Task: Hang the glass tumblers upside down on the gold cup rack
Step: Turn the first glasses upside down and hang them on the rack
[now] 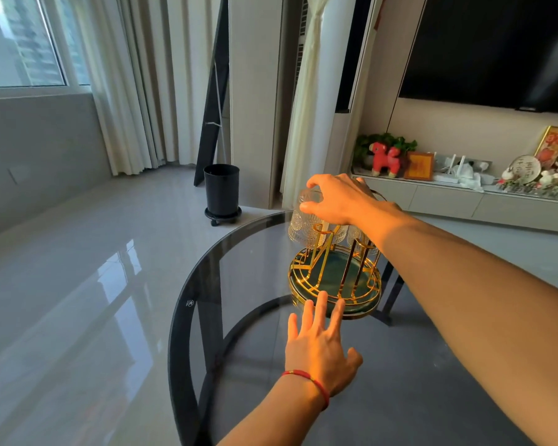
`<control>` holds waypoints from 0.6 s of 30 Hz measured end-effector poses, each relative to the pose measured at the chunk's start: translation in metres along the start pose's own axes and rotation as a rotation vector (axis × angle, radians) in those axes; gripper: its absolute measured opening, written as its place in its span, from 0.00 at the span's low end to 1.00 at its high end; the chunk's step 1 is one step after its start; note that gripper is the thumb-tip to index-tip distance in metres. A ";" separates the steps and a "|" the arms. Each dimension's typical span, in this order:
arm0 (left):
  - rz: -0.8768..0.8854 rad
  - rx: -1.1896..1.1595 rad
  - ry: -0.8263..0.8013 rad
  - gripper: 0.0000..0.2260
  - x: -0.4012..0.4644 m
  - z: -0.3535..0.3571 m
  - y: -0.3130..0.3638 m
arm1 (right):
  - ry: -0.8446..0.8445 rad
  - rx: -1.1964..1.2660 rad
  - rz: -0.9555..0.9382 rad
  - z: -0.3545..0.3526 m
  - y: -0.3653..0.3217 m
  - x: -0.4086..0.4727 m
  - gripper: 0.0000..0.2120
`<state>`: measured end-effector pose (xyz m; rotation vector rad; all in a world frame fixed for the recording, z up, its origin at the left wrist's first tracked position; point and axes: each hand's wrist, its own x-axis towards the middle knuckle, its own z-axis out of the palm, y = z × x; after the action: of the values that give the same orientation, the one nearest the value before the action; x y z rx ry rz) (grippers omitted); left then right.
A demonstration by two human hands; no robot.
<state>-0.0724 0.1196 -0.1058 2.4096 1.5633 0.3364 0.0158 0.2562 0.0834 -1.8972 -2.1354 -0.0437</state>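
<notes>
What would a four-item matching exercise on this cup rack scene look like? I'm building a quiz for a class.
Things:
1. right hand
2. left hand
3. black bin
4. red toy animal

Places or states:
A. on the floor by the curtains
B. on the TV console
C. gripping an upturned glass tumbler
D. open, fingers reaching toward the gold cup rack base

Pairs: 1-C, 2-D, 3-A, 4-B

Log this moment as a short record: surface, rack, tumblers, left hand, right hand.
surface: round glass table with a dark rim
rack: gold cup rack on a green round base, standing on the table
tumblers: ribbed glass tumbler upside down on the rack's far-left side; another tumbler partly hidden behind the right forearm
left hand: open, fingers spread, fingertips at the base's near rim
right hand: grips the ribbed tumbler from above
</notes>
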 end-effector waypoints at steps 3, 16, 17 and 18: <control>-0.007 0.017 -0.004 0.37 0.000 -0.001 0.001 | -0.028 -0.151 -0.036 0.006 -0.001 -0.001 0.26; -0.036 0.030 0.021 0.36 -0.006 -0.011 0.009 | 0.016 -0.322 -0.147 0.013 0.009 -0.017 0.17; -0.037 0.006 0.066 0.35 -0.007 -0.015 0.012 | 0.075 -0.296 -0.171 0.014 0.011 -0.026 0.18; -0.031 -0.024 0.129 0.32 -0.009 -0.019 0.016 | 0.154 -0.260 -0.201 0.016 0.013 -0.037 0.18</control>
<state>-0.0684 0.1068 -0.0830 2.3851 1.6387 0.5114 0.0292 0.2259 0.0576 -1.7332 -2.2945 -0.5148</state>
